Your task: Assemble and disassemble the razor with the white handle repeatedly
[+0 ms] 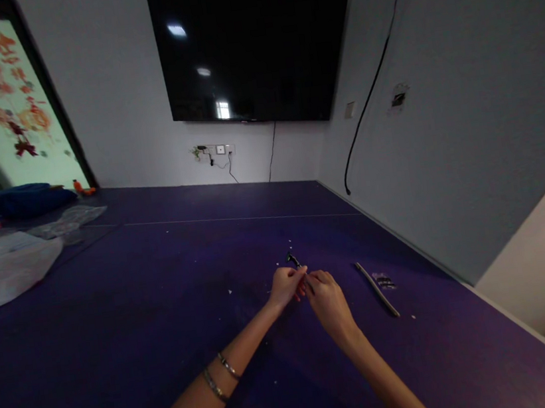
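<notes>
My left hand [286, 286] pinches a small, slim dark piece [293, 259], whose angled black end sticks out beyond my fingertips. I cannot make out its exact kind. Close against it, my right hand [329, 302] is closed too, its fingertips meeting the near end of the same piece; that end is mostly hidden by the fingers. To the right of my right hand lie a thin, slightly bent greyish rod [377, 290] and a small clear packet [384, 281] with dark contents.
Small white scraps dot the purple surface [171, 351]. Clear plastic sheeting [14, 265] and a dark blue bundle [23, 200] lie at left, near a small orange item [82, 187]. A black cable [372, 84] hangs along the right wall; a television [252, 49] hangs ahead.
</notes>
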Demonstrator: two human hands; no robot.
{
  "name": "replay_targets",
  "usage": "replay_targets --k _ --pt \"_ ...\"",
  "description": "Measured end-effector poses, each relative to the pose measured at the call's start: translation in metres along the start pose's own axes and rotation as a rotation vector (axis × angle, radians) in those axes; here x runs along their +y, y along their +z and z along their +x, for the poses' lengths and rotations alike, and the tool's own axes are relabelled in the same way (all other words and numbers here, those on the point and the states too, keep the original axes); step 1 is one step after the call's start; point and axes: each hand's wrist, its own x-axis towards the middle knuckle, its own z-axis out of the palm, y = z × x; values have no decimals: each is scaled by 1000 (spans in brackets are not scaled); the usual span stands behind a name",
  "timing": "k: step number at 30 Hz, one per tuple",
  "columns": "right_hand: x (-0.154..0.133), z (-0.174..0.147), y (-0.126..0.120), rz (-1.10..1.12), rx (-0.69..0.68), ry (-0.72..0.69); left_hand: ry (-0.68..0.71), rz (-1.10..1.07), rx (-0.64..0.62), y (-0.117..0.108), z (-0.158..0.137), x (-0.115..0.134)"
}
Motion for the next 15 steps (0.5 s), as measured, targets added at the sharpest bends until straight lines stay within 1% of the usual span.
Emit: replay_targets --k 3,6,8,10,11,13,15 --pt "-6 -4 4 -24 -12 -3 32 104 -5 -3 -1 0" --pt "-14 -7 4 -15 -15 -21 -17 250 -33 -9 1 -1" --pt "-18 -10 1 16 -20 -22 -39 342 -73 -18 4 -1" --pt "-19 -13 -2 41 -23 -2 -23 452 -113 -30 9 -1" --pt "-17 -16 -4 46 -21 14 -49 539 -106 -37 12 0" --pt "-10 -20 -7 42 -24 50 -44 681 -89 -54 20 1" --pt "1 -25 -11 36 -50 92 -57 829 -110 -69 27 2"
